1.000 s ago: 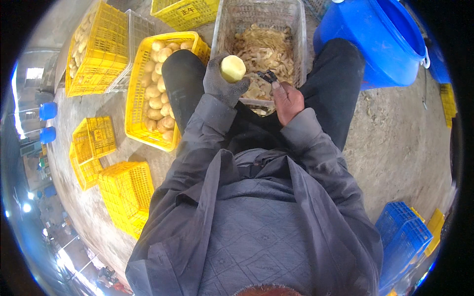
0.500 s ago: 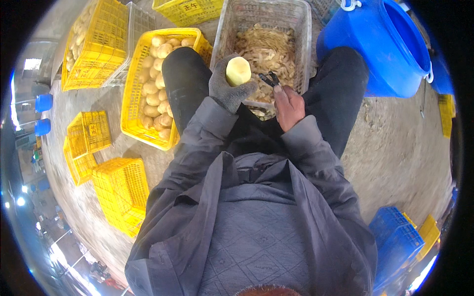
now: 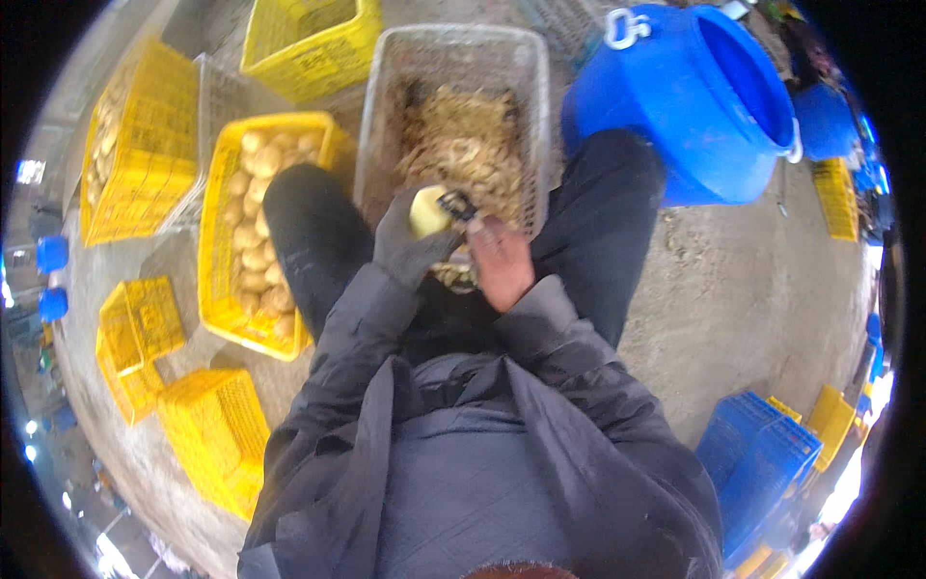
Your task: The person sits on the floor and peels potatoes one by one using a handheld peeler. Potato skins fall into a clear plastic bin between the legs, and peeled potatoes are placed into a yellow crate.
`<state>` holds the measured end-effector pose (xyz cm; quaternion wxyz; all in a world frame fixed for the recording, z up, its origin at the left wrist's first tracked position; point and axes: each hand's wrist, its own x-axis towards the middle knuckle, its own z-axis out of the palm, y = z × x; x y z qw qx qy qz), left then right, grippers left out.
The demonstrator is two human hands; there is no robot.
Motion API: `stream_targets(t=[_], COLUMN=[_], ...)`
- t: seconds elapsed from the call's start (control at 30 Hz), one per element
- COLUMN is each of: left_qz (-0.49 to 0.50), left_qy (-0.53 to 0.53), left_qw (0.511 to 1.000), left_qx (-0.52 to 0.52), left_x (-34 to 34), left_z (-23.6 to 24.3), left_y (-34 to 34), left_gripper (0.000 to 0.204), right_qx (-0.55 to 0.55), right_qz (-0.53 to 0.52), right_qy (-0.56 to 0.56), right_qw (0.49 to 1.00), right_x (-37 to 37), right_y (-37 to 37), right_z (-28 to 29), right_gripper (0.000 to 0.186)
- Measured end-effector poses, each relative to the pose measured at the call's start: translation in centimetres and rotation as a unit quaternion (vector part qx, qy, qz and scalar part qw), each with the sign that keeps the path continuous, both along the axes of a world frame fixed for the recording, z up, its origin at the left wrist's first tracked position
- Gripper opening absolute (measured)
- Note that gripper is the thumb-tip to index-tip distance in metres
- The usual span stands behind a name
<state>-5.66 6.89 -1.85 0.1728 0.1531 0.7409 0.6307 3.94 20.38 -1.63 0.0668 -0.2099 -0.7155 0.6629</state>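
My left hand (image 3: 400,241), in a grey glove, is closed around a pale peeled potato (image 3: 427,214). A dark peeler (image 3: 457,205) is gripped in my bare right hand (image 3: 502,261); its head lies against or just over the potato's right side, and I cannot tell whether it touches. Both hands are above my lap, at the near end of a grey plastic crate (image 3: 369,106) that stands between my knees. Brown and pale peelings (image 3: 468,135) fill the bottom of that crate.
A yellow crate (image 3: 217,183) of unpeeled potatoes (image 3: 253,236) stands beside my left knee. More yellow crates (image 3: 217,434) are on the left and a yellow crate (image 3: 313,58) at the back. Right of my right knee lies a large blue barrel (image 3: 666,125); a blue crate (image 3: 757,458) sits lower right.
The peeler in my right hand has moved left, from apart to up against or over the potato. The whole view has shifted, so the surroundings appear lower and further left.
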Motion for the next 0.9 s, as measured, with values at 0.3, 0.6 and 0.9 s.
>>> stream_targets(t=[0.3, 0.6, 0.9], left_qz=[0.075, 0.123, 0.093], left_qy=[-0.173, -0.413, -0.289], left_qw=[0.974, 0.851, 0.906], left_qx=[0.126, 0.301, 0.294], left_x=[-1.6, -1.8, -3.4], left_z=[-0.1, -0.6, 1.5], left_y=[-0.5, -0.5, 0.3], left_gripper=[0.046, 0.046, 0.046], right_qx=[-0.038, -0.134, -0.175], right_qz=[0.018, -0.010, -0.040], right_qy=[0.069, 0.029, -0.040], right_qw=[0.997, 0.991, 0.983], right_x=[1.0, 0.7, 0.7], right_y=[0.0, -0.4, -0.4], right_z=[0.1, -1.5, -1.4], right_gripper=[0.036, 0.032, 0.037])
